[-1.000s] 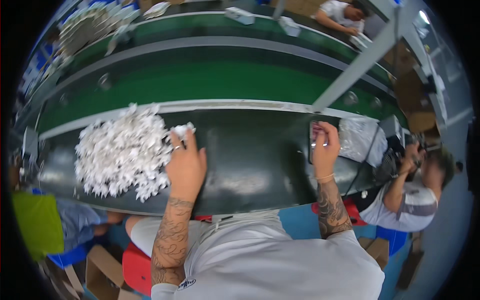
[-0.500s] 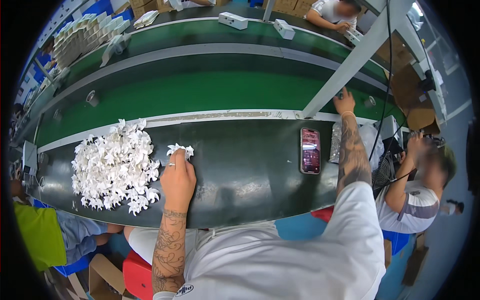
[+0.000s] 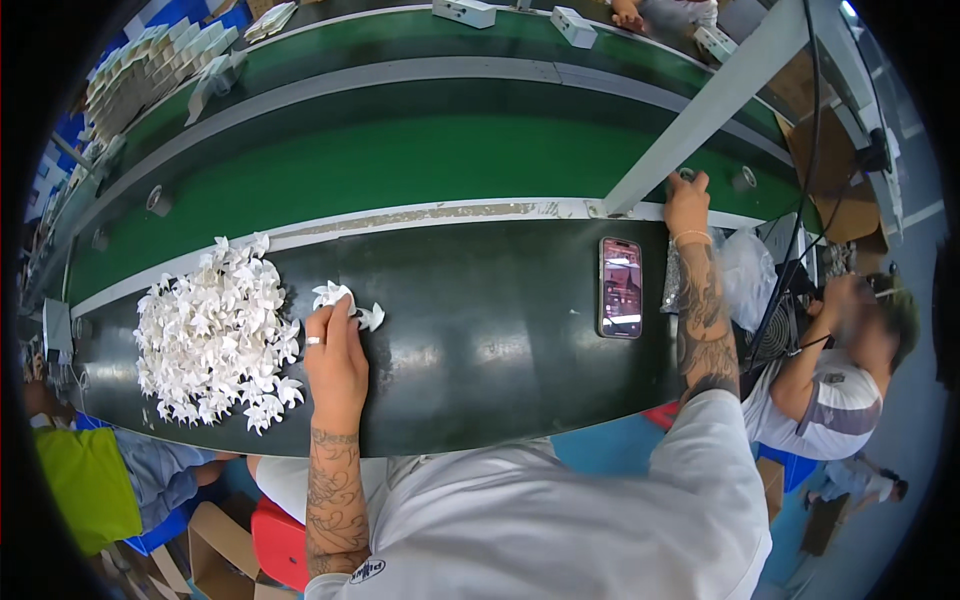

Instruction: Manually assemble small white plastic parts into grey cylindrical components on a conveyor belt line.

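My left hand pinches a white star-shaped piece with pointed tips, just above the dark worktop. A second such piece sits beside the fingertips, on their right. To the left of this hand spreads a large heap of the same white pieces. My right hand stretches over the far edge of the worktop to the green conveyor belt. Its fingers close around a small round cup-like part, mostly hidden by them.
A phone with a lit screen lies on the worktop, left of a clear plastic bag. Similar round parts stand on the belt. A slanted metal post rises beside my right hand. Co-workers sit to both sides and across.
My right hand's fingers, stretched out before, have closed around the round part. My left fingers have shifted on the white pieces, which now lie farther apart. The whole view has tilted slightly.
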`<state>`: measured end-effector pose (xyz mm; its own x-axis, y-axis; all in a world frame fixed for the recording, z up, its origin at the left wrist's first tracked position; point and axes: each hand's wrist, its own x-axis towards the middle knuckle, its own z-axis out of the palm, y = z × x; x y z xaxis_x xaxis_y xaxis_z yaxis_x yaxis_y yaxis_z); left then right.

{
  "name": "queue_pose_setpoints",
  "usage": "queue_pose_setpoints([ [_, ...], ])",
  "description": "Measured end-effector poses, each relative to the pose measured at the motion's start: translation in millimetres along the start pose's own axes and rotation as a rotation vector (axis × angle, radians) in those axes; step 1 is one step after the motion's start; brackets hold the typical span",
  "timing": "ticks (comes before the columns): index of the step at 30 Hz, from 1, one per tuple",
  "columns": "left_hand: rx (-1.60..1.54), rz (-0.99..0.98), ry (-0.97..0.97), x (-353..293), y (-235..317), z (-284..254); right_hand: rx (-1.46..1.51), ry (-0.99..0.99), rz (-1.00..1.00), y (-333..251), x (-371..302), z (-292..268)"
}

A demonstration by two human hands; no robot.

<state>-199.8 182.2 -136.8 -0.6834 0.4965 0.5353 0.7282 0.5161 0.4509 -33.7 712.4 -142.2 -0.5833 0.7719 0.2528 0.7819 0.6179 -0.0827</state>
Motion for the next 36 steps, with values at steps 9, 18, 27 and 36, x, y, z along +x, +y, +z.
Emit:
queue_pose_setpoints([
  [9, -0.200, -0.066, 0.097, -18, -16, -8, 0.814, 0.250, -0.196, -75, -166, -88],
  [18, -0.968, -0.089, -0.080, -15, 71, 0, 2.028, -1.018, -0.121, -239, -228, -69],
  [27, -0.883, -0.285, -0.166, -45, 42, -10, 1.893, -1.250, -0.038, -255, -250, -50],
  [36, -0.874, -0.390, -0.175, -49, 44, -7, 1.814, -1.148, -0.150, -251, -251, -43],
])
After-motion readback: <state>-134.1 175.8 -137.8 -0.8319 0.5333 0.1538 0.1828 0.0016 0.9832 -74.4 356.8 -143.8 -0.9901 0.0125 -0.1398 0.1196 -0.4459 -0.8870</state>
